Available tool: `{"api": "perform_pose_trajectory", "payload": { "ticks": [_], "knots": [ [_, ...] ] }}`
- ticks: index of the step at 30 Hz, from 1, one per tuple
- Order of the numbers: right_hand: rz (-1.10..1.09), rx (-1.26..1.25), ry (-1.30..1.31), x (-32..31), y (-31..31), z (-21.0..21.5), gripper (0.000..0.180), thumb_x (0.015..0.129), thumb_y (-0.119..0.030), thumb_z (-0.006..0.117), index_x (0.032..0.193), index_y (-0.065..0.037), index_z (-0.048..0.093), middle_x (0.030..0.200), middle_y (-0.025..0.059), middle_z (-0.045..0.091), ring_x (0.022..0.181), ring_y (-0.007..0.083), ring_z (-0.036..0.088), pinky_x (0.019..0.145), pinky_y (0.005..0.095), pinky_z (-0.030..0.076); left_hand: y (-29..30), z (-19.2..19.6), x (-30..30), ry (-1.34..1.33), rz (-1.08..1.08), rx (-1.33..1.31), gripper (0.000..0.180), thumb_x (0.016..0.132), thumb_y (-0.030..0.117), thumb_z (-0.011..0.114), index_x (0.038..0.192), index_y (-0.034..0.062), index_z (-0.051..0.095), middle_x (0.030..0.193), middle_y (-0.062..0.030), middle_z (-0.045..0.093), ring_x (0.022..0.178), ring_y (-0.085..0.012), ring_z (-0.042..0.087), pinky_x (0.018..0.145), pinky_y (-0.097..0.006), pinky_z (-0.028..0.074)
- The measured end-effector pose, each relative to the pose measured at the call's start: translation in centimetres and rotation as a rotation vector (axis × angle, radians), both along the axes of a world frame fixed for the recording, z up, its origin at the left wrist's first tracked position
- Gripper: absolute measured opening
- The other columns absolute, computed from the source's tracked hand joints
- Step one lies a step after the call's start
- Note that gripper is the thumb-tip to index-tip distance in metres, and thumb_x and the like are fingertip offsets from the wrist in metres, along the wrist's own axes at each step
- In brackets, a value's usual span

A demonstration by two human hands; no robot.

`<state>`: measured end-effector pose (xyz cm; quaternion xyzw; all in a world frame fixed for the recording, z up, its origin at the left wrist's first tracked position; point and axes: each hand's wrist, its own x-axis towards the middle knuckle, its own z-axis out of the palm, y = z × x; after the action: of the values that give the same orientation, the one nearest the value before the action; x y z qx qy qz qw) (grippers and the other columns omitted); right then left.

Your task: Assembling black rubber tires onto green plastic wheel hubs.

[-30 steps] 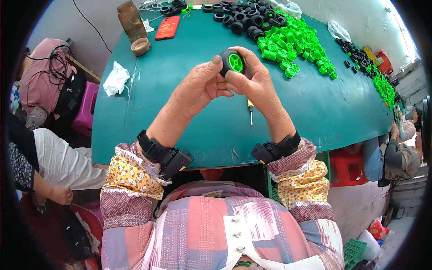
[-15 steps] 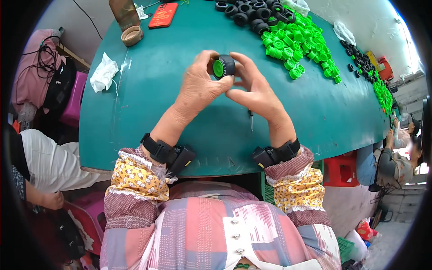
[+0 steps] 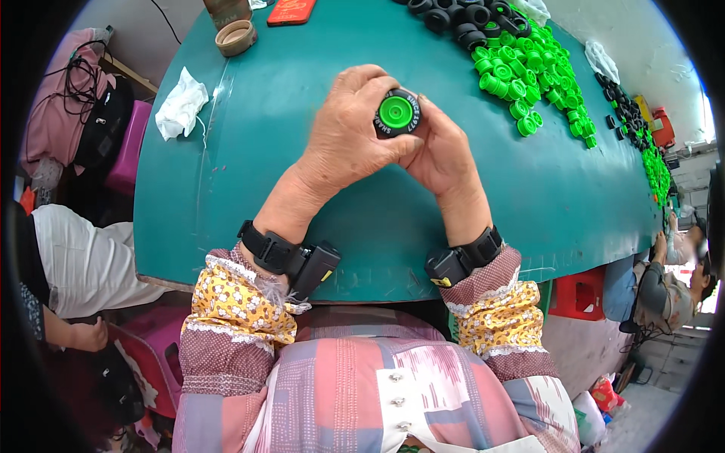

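Both hands meet over the middle of the teal table (image 3: 317, 219); between them sits one small black wheel with a green hub (image 3: 397, 112), hub face turned up toward the camera and raised clear of the tabletop. The left hand (image 3: 353, 140) is curled closed about the wheel's left side, thumb lying against the rim; the right hand (image 3: 439, 151) is closed on its right and lower side, fingers tucked beneath; the undersides of both grips are hidden, so how many fingers bear on the wheel cannot be told. White lettering runs round the black rim; the rim's lower part is covered by the thumbs. Each wrist carries a black strap with a small boxed device. Beyond the hands lies a heap of green hubs (image 3: 521, 75), and a cluster of black rings (image 3: 457, 15) cut off by the top edge; a crumpled white cloth (image 3: 181, 106) lies toward the table's left edge.
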<state>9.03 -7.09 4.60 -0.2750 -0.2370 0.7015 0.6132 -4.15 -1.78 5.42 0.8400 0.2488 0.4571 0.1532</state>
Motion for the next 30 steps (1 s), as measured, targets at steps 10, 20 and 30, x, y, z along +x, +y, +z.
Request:
{"api": "perform_pose_trajectory", "payload": {
  "ticks": [10,20,30],
  "knots": [
    [-0.061,-0.121,0.212,0.0,0.4,-2.0,0.034,0.091,-0.032,0.034,0.095,-0.004,0.052,0.088,0.0079,0.058,0.080,0.0195,0.058,0.071,0.0336,0.049,-0.1,-1.9,1.2,-0.011,-0.143,-0.344,0.068,0.054,0.026,0.079,0.111,0.0026,0.050,0.109,-0.0145,0.054,0.101,-0.0268,0.054,0.087,-0.034,0.043],
    [-0.136,-0.129,0.056,-1.0,0.0,-1.0,0.035,0.092,-0.040,0.033,0.088,-0.009,0.048,0.068,0.0060,0.054,0.052,0.0172,0.055,0.038,0.0312,0.043,-0.9,-0.9,1.6,-0.014,-0.258,-0.493,0.052,0.057,0.016,0.078,0.101,0.0001,0.056,0.082,-0.0045,0.059,0.069,-0.0111,0.058,0.056,-0.023,0.049],
    [-0.240,-0.133,-0.025,-1.2,-1.2,0.4,0.026,0.088,-0.035,0.041,0.080,-0.011,0.048,0.062,0.0018,0.050,0.048,0.0135,0.049,0.036,0.0276,0.036,-2.0,-0.2,1.7,-0.021,-0.234,-0.324,0.053,0.057,0.017,0.077,0.102,-0.0014,0.056,0.083,-0.0075,0.060,0.066,-0.0137,0.060,0.055,-0.025,0.051]
  ]
}}
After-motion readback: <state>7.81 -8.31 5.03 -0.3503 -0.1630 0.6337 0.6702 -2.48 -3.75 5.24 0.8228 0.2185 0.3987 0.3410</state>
